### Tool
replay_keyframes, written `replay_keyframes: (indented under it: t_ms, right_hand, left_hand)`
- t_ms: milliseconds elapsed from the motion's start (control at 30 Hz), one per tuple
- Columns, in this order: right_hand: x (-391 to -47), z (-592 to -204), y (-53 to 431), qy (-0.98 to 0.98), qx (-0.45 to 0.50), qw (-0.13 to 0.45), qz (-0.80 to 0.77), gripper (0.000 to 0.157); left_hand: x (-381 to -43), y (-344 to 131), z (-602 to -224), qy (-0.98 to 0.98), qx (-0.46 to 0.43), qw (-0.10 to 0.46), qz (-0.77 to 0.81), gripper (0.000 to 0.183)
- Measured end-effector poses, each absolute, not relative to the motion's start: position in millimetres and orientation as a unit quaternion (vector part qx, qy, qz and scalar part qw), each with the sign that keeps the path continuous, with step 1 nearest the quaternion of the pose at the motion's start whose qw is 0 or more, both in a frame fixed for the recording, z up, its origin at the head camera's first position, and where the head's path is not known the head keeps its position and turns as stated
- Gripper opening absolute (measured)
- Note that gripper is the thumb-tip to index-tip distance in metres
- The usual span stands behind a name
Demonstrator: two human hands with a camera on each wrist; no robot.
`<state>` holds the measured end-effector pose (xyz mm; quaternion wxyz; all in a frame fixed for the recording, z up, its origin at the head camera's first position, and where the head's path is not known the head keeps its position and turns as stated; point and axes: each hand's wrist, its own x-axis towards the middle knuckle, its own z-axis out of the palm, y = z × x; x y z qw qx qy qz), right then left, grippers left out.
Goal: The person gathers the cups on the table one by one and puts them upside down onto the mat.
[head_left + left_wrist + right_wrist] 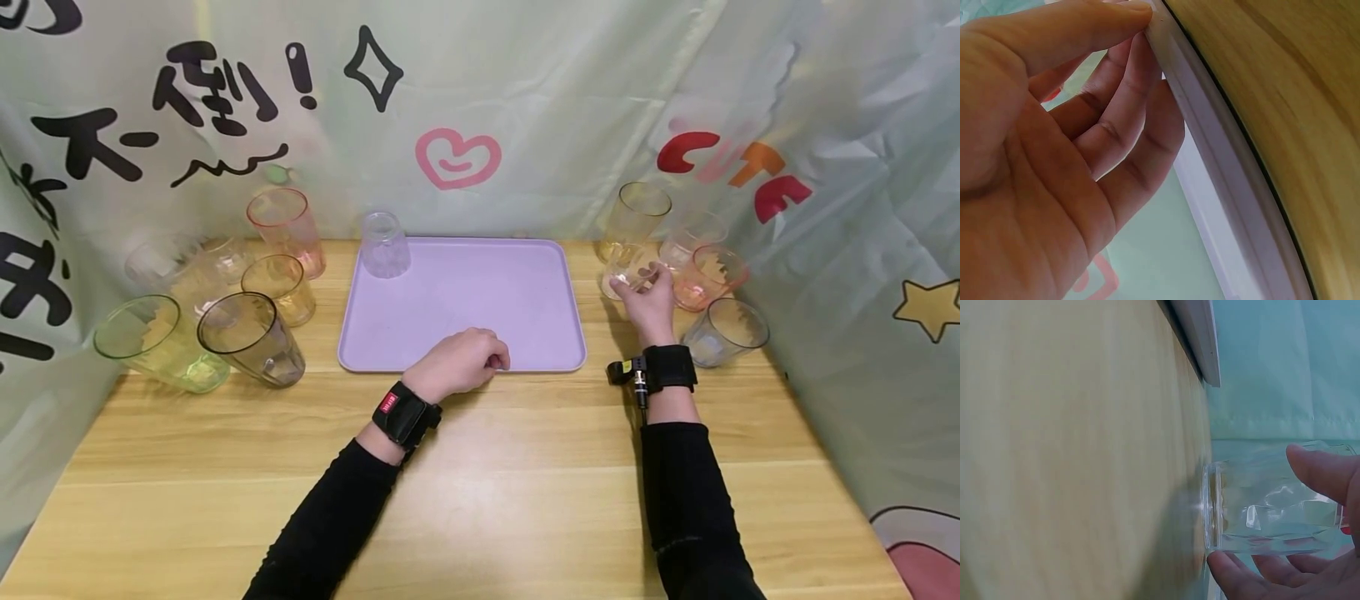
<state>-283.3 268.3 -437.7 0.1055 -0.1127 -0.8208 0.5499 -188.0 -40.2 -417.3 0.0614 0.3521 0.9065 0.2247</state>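
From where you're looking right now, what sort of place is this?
Probably a staged tabletop recording area: a pale green printed fabric backdrop stands behind a light wood-grain table, where clear and tinted drinking glasses stand beside and on a rectangular lilac tray.

The black-sleeved left arm (330,521) slants inward to a strapped left wrist (379,443), and from where I stand I see the back of the left hand (459,362), its fingers (1110,134) loosely curled, the thumb (1072,34) near their tips. The right arm (686,496) reaches farther forward; beyond the strapped right wrist (672,407), the right hand (651,304) grips, thumb opposing fingers.
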Motion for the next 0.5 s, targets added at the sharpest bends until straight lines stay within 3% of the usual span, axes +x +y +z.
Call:
replay_keyframes:
  t_ms: [200,500]
  right_hand:
    - [-282.8,-436.3,265.7,-0.814,-0.122,0.117,0.556,0.079]
    - [-307.3,-464.8,283.1,-0.799,-0.116,0.128,0.576,0.087]
  left_hand:
    - [-187.1,-41.1,-415.4,0.905,0.351,0.065,0.233,0.022]
    - [-187.6,-41.6,-416.4,0.903,0.354,0.064,0.236,0.023]
